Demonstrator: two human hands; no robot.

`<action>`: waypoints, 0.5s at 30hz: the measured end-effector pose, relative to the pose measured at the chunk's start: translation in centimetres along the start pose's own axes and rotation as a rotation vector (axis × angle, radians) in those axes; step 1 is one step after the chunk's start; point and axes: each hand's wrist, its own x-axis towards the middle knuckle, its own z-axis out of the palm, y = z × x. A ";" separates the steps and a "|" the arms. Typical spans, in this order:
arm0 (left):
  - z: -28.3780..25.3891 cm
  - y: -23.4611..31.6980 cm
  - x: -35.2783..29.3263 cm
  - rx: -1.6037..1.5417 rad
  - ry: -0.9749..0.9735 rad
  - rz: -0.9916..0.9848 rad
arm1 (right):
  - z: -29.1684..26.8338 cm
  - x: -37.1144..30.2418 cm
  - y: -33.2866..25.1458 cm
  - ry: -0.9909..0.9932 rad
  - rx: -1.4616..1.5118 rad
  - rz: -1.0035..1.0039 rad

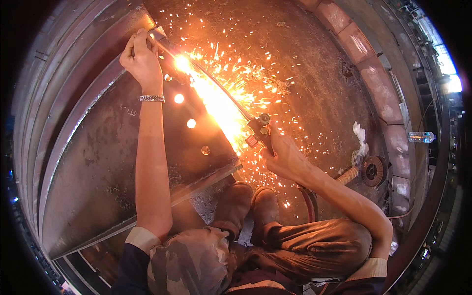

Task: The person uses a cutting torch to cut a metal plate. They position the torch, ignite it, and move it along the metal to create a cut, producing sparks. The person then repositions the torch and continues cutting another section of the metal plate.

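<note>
the right hand (286, 153) grips a torch (258, 129) amid sparks (242, 84).

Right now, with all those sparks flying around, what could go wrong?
The sparks might burn skin: the left hand and the right hand, which grips the cutting torch, are both bare and close to the glow. Sparks could also land on the shoes, which sit just below the glow. And some fly near the hose, so they might scorch it.
</note>
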 end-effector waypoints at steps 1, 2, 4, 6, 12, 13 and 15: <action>-0.1 0.0 0.0 0.004 -0.003 0.002 | 0.0 -0.1 -0.2 0.004 -0.007 0.004; -0.1 0.0 0.0 0.011 -0.008 0.004 | -0.1 -0.1 -0.3 0.003 -0.018 0.026; -0.1 0.0 -0.1 0.017 -0.011 0.011 | -0.4 -0.2 -0.6 -0.007 0.003 -0.011; -0.1 -0.1 0.0 0.018 -0.008 0.016 | -0.6 -0.3 -0.7 -0.028 0.007 -0.036; -0.3 -0.3 0.1 0.014 -0.010 0.028 | -0.5 -0.2 -0.5 -0.051 -0.024 -0.011; -0.3 -0.3 0.1 0.016 -0.007 0.028 | -0.6 -0.3 -0.3 -0.079 -0.019 0.020; -0.3 -0.4 0.1 0.023 -0.007 0.033 | -0.5 -0.3 -0.1 -0.070 -0.029 0.017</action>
